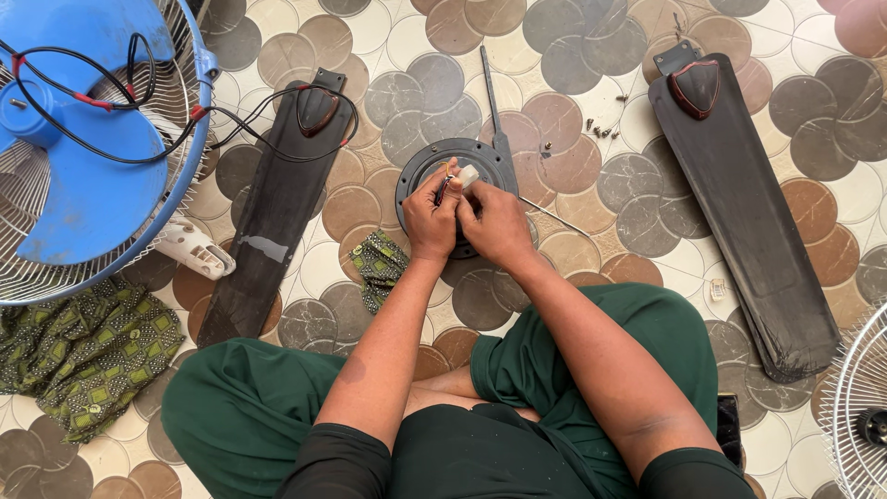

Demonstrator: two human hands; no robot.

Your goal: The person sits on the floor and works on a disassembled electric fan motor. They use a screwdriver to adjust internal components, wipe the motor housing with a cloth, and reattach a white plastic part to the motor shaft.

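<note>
- A small white piece (468, 176) was held over the round black motor plate (420, 171) on the floor, just beyond both hands
- It was pinched in closed fingers of the right hand (494, 222)
- Thin wires (445, 185) were gripped by the closed left hand (431, 217), touching the right
- Dark fan blades (277, 212) were laid lengthwise on either side

Tiled floor (591, 199) of round brown and grey patterns; on it lie two dark blades (277, 208) (739, 203), a motor disc (480, 162), screws (601, 129), green cloth (83, 356), a blue fan (83, 139).

Both hands (467, 222) work wires over round motor plate (416, 171)
</note>
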